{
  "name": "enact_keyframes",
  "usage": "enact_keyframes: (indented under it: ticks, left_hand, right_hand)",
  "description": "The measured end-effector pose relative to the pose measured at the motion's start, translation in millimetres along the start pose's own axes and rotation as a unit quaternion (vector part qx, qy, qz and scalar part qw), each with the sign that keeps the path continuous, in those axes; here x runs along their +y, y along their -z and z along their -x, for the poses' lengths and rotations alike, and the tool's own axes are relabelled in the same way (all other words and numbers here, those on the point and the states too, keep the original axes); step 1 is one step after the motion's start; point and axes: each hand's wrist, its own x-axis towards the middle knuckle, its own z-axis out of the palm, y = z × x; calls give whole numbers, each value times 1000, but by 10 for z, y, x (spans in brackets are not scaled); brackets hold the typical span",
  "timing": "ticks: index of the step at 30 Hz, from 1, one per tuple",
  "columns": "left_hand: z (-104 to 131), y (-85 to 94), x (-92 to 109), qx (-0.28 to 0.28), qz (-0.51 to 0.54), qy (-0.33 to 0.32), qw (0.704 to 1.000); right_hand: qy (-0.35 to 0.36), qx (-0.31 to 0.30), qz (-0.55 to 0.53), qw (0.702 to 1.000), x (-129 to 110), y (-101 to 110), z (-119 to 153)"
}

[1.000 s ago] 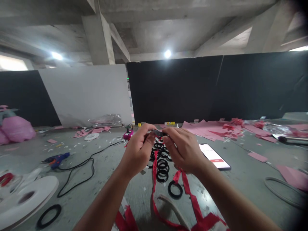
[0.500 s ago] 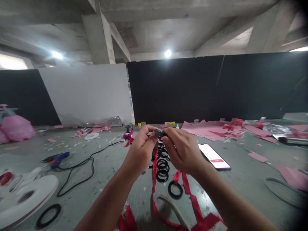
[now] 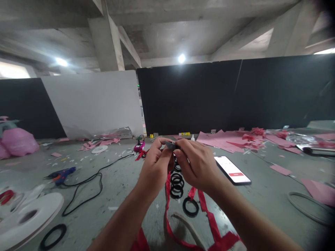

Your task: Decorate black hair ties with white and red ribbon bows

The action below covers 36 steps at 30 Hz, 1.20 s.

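Observation:
My left hand (image 3: 156,164) and my right hand (image 3: 196,161) meet over the middle of the table. Between their fingertips they pinch a small dark flat piece (image 3: 170,145); its exact kind is hard to make out. A red ribbon (image 3: 168,195) runs down the table from beneath my left hand. Under and in front of the hands lies a row of black rings (image 3: 177,191), several of them overlapping. One more black ring (image 3: 190,206) lies nearer me, touching a second red ribbon (image 3: 213,225). My fingers partly cover the far rings.
To the right lies a phone (image 3: 232,170) with its screen lit. A blue glue gun (image 3: 60,175) with a black cord is on the left, near a white spool (image 3: 44,205). Pink paper (image 3: 222,141) and scraps spread along the back, below a black panel (image 3: 193,97).
The dark piece has turned slightly and sits a little further left between my fingers. My hands stay almost in the same place, still pinching it.

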Motion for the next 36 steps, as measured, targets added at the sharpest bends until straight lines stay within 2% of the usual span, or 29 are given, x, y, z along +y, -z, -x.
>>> enact_keyframes:
  ticks: [13, 24, 36]
  left_hand:
    - [-6, 1, -30, 14, -18, -85, 996]
    - [-30, -7, -75, 29, 7, -92, 995]
    - [-31, 15, -97, 49, -67, -126, 989]
  right_hand:
    - [6, 5, 53, 999, 29, 33, -23]
    - [5, 16, 81, 997, 42, 56, -22]
    - [-10, 5, 62, 998, 32, 49, -13]
